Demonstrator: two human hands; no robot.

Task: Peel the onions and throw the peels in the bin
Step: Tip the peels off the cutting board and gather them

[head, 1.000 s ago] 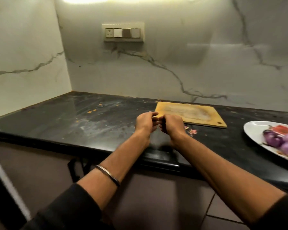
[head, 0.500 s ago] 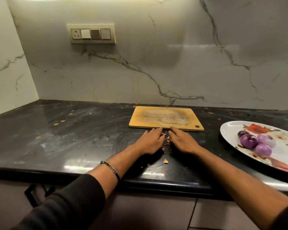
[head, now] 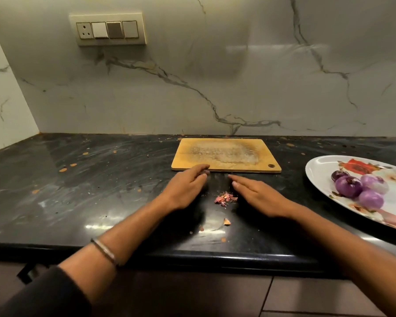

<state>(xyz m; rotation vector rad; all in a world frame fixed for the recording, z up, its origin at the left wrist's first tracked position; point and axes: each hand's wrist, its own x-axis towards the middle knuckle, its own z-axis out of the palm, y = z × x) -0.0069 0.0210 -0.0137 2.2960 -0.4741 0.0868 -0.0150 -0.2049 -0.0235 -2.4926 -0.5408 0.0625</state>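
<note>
Left hand: the left hand (head: 185,186) lay flat on the black table (head: 78,179), fingers straight and released, grasping nothing; its fingertips reached the near edge of the cutting board (head: 224,155).
Right hand: the right hand (head: 258,196) also rested palm down on the table, fingers stretched out and relaxed, its grip released.
Peels: a small pink pile of onion peels (head: 225,198) sat on the table between the two hands, touching neither; one loose scrap (head: 226,222) lay nearer the table's front edge.
Onions: four peeled purple onions (head: 359,189) were clustered on the flowered plate (head: 318,170) at the right, well apart from the hands.
Cutting board: wooden, flat on the table just beyond the hands, with a hole in its right near corner.
Wrist: a thin bracelet (head: 105,251) circled the left forearm above a dark sleeve (head: 39,294).
Wall: a switch panel (head: 108,29) was set in the marble wall, upper left.
</note>
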